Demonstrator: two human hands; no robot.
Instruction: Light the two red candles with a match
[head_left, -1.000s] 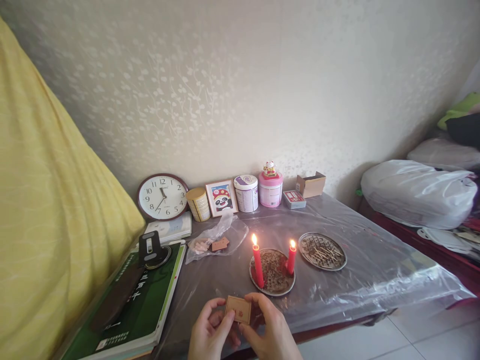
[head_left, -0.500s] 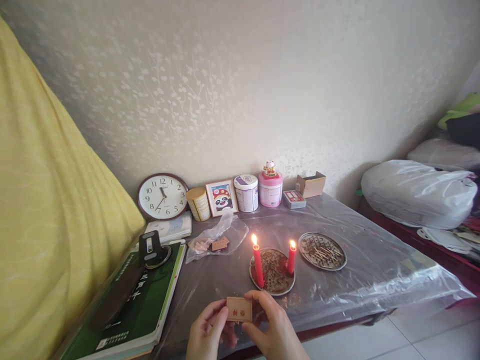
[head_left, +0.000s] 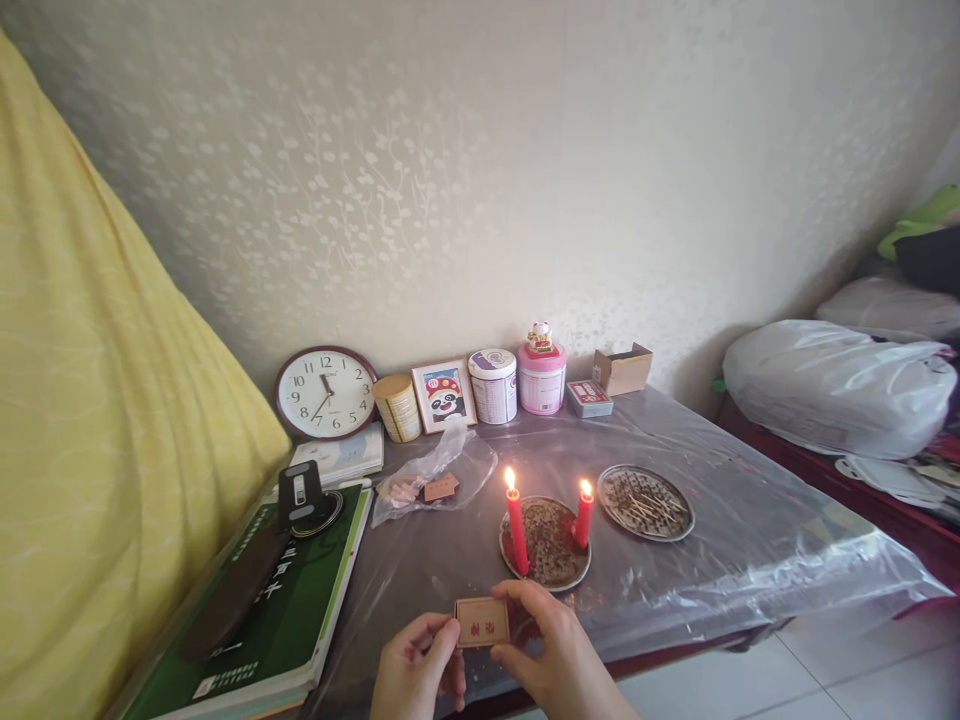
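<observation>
Between both hands, near the table's front edge, is a small brown matchbox with red characters on its face. My left hand pinches its left end between thumb and fingers. My right hand grips the right end, forefinger along the top and thumb below. Just beyond the hands, a round metal plate carries a taller lit red candle and a shorter lit red candle. To their right, a second round plate holds several used matchsticks.
A clear plastic bag with small boxes lies left of the candles. Green books with a black-handled object on top are at left. Along the wall stand a clock, a framed picture, canisters and an open cardboard box.
The matchbox has shifted slightly to the right and down, and turned a little in my hands. Both hands keep hold of it. The candles and plates have not moved.
</observation>
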